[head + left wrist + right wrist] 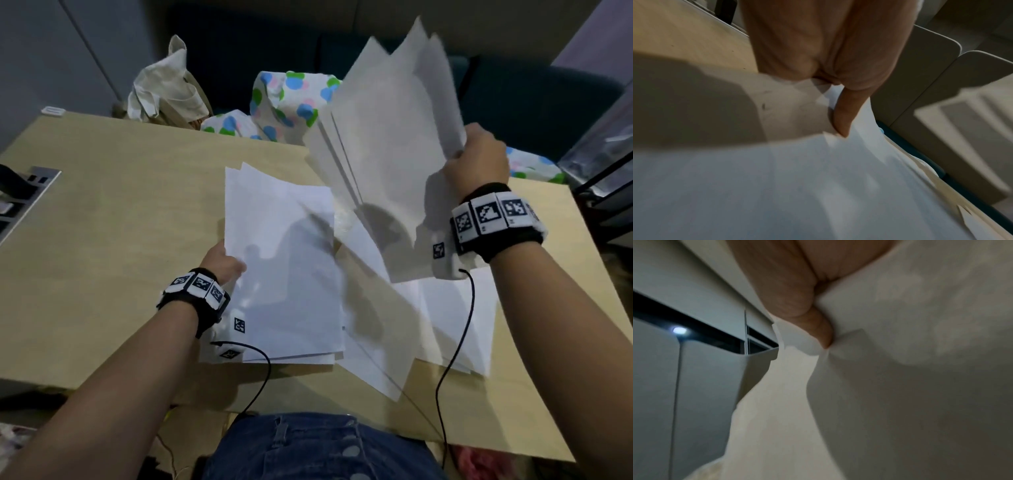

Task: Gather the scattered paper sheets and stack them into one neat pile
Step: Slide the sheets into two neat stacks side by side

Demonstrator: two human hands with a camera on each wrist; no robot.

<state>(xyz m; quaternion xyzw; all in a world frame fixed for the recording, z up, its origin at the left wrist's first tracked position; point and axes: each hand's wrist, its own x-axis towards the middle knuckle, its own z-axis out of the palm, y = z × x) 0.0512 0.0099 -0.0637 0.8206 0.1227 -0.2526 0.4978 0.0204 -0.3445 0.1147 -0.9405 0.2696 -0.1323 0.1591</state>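
Loose sheets (455, 318) lie fanned on the wooden table (102, 212). The left hand (222, 262) pinches one bundle of paper (284, 267) low over the table; farther back, the right hand (478, 159) pinches a raised bundle (387, 164).

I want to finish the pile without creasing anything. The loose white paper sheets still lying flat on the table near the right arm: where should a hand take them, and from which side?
Judging from the head view, the loose white paper sheets overhang the light wooden table at its near edge. Likely best: pinch that overhanging near edge from the person's side, thumb on top.
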